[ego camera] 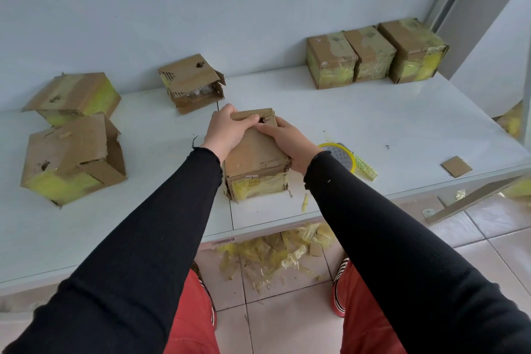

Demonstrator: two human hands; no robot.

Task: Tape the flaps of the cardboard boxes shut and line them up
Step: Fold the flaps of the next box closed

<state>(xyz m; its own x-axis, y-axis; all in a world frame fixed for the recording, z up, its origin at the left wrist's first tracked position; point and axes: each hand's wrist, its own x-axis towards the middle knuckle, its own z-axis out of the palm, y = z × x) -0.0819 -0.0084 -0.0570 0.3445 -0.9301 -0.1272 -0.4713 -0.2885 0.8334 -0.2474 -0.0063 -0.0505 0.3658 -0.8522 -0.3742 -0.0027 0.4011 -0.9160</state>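
left hand (227,131): fingers curled over far top edge of centre box (256,156), gripping it
right hand (287,142): fingers press on top flap, thumb wrapped round box side
centre box: on white table (373,123), near front edge
tape roll (340,156): just right of it
taped boxes (376,54): three in row, back right
open boxes (74,135): three at left, flaps up

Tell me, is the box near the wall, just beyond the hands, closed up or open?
Open. The box near the wall has its top flap lifted, leaving a dark gap at the front with something clear inside.
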